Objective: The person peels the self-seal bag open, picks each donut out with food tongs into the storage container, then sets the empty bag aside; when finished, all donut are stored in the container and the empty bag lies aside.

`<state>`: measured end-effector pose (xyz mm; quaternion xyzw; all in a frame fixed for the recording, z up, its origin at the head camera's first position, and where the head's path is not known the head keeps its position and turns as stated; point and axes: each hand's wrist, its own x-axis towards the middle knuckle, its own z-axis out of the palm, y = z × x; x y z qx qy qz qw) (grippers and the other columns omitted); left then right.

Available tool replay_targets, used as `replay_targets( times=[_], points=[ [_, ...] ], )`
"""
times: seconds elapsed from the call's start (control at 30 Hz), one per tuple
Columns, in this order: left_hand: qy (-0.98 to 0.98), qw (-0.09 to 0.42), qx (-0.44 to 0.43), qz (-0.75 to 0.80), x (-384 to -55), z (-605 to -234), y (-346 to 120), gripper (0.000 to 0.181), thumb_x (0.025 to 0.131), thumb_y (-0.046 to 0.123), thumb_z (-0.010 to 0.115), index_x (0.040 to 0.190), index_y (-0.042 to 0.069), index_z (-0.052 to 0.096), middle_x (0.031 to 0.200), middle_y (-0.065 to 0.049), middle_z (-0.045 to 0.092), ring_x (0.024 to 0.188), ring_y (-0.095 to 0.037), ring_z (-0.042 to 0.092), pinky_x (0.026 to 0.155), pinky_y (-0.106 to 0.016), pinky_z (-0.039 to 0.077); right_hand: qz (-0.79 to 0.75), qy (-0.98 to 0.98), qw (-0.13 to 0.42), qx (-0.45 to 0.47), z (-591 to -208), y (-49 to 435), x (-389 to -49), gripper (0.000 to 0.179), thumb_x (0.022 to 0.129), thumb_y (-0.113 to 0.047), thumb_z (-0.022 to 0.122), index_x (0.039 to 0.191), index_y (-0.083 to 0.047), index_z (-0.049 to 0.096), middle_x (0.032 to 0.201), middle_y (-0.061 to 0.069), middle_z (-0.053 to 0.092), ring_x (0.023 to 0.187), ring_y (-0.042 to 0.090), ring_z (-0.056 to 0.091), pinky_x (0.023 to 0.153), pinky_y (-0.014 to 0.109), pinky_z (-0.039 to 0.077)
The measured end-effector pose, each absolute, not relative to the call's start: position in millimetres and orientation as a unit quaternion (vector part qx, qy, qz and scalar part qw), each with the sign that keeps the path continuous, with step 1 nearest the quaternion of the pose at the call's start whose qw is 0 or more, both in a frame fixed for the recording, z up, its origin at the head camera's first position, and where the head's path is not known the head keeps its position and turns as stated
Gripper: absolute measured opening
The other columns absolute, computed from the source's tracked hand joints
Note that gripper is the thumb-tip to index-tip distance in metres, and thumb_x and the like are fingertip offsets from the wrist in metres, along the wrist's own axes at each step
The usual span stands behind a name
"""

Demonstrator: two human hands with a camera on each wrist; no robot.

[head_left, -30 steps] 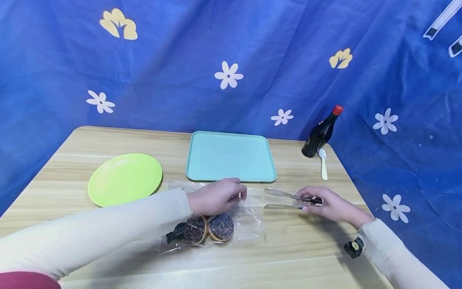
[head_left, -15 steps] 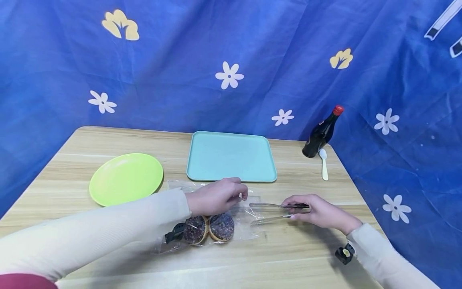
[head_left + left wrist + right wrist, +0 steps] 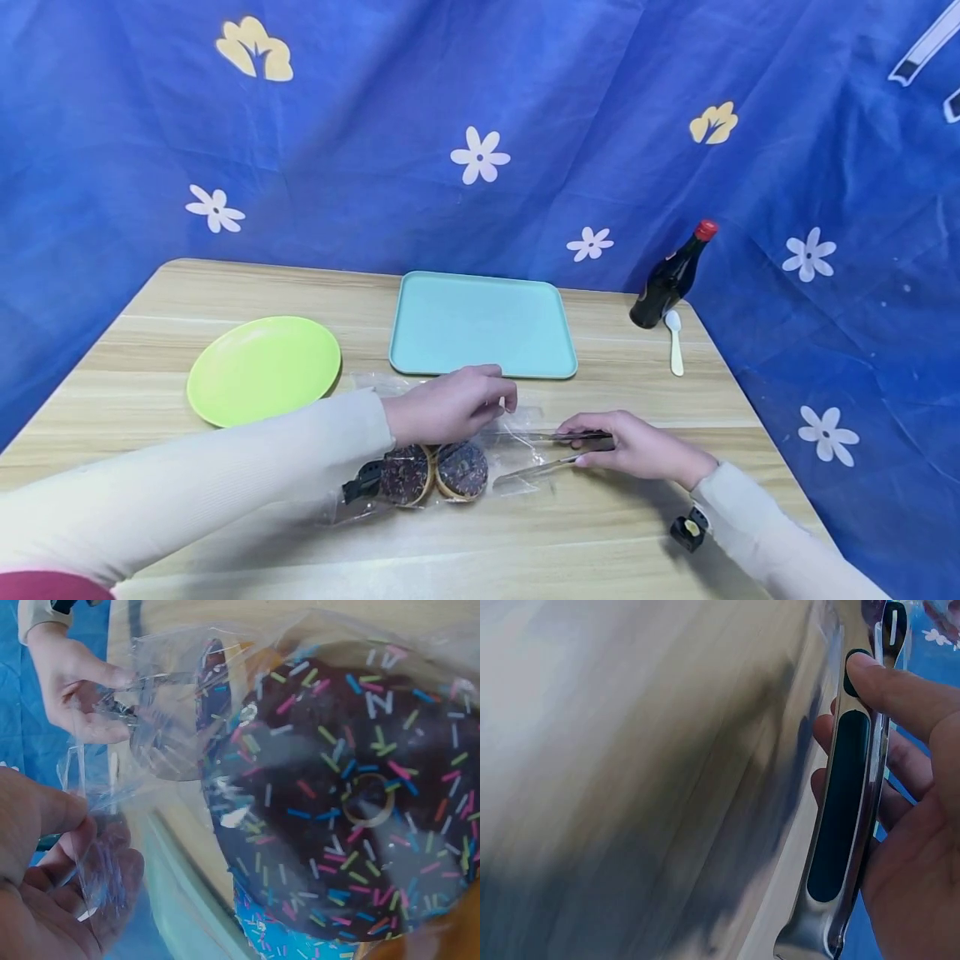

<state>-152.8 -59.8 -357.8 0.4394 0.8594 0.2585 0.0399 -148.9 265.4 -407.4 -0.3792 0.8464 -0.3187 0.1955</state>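
Observation:
My left hand [image 3: 456,405] pinches the edge of a clear plastic bag [image 3: 525,418] with thumb and fingertips; the left wrist view shows the film between them. Inside the bag lie doughnuts: two dark chocolate ones, a left one [image 3: 406,475] and a right one [image 3: 462,471]. Close up, a chocolate doughnut [image 3: 322,787] carries coloured sprinkles, and a blue-iced doughnut [image 3: 296,922] peeks out beneath it. My right hand [image 3: 641,447] grips metal tongs [image 3: 836,810] with dark handle inserts. The tongs' arms stand apart, their ends at the bag's right side, the lower tip near the right doughnut.
Behind the bag lies a turquoise tray [image 3: 483,325]. A green plate [image 3: 264,371] sits to the left. At the back right stand a dark bottle [image 3: 670,279] with a red cap and a pale spoon [image 3: 676,346]. A blue cloth [image 3: 360,150] hangs behind the wooden table [image 3: 360,558].
My right hand has moved left with the tongs, bringing their ends from beside the bag into its right side. My left hand has stayed at the bag's edge.

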Motion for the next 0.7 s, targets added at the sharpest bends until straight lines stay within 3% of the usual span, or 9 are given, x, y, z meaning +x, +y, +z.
replay_targets(
  times=[0.33,0.7],
  points=[
    [0.86,0.042,0.438,0.257,-152.0,-357.3,-60.8,0.014,0.098,0.004,0.064,0.105,0.013,0.071,0.098,-0.001,0.066,0.084,-0.009,0.062,0.08,-0.026,0.058,-0.33,0.832,0.234,-0.379,-409.4,247.0,-153.2,0.042,0.097,-0.021,0.075,0.136,-0.012,0.064,0.132,0.006,0.073,0.119,0.02,0.071,0.104,0.03,0.057],
    [0.857,0.043,0.444,0.258,-153.3,-358.7,-61.5,0.014,0.098,0.003,0.063,0.105,0.012,0.07,0.098,-0.001,0.067,0.084,-0.009,0.062,0.08,-0.025,0.058,-0.339,0.831,0.21,-0.388,-411.6,244.5,-154.8,0.041,0.094,-0.018,0.078,0.133,-0.012,0.066,0.125,0.006,0.074,0.112,0.023,0.071,0.099,0.031,0.059]
  ],
)
